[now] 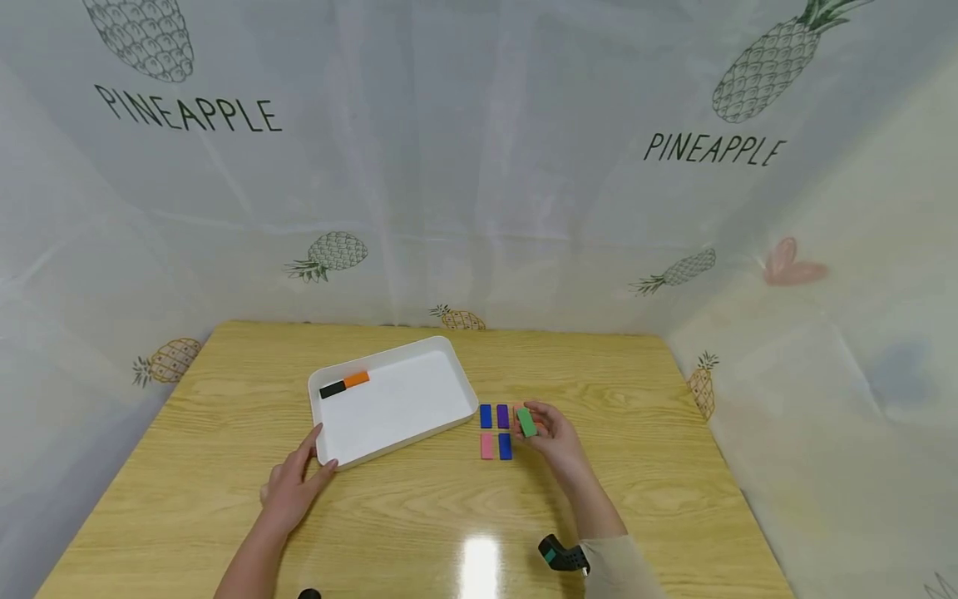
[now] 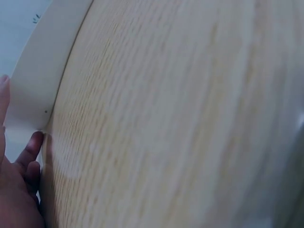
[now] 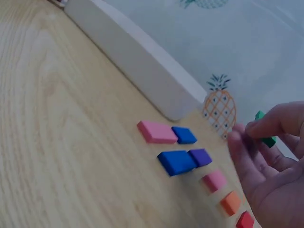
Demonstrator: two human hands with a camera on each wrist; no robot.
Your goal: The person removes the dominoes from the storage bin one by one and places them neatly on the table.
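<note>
My right hand pinches a small green block above the table, at the right end of a group of coloured blocks. In the right wrist view the green block is partly hidden by the fingers. Below and beside this hand lie a purple block, two blue blocks, a pink block, and further pink, orange and red ones. My left hand touches the near left corner of a white tray, thumb and fingers extended on either side of the corner.
Inside the tray, a black block and an orange block lie end to end along the left part. A wooden table bears everything. Pineapple-printed sheeting hangs behind and beside it.
</note>
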